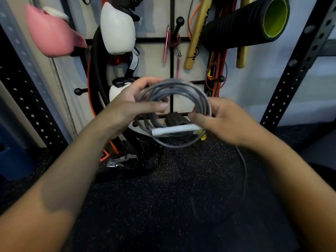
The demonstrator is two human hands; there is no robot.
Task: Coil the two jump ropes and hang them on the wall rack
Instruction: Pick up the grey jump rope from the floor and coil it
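Both hands are gripping a gray jump rope [174, 99] coiled into a ring — the left hand [127, 102] pinching its left side, the right hand [225, 120] closing on the right side and a white handle [174, 130]. A pink jump rope [173, 42] is hanging on the wall rack [171, 57] behind — above the floor [163, 197].

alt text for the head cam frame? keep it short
Two bare hands hold a coiled grey jump rope in front of a wall rack: left hand grips the coil's left side, right hand its right, by a white handle. A pink-handled rope hangs on a peg.
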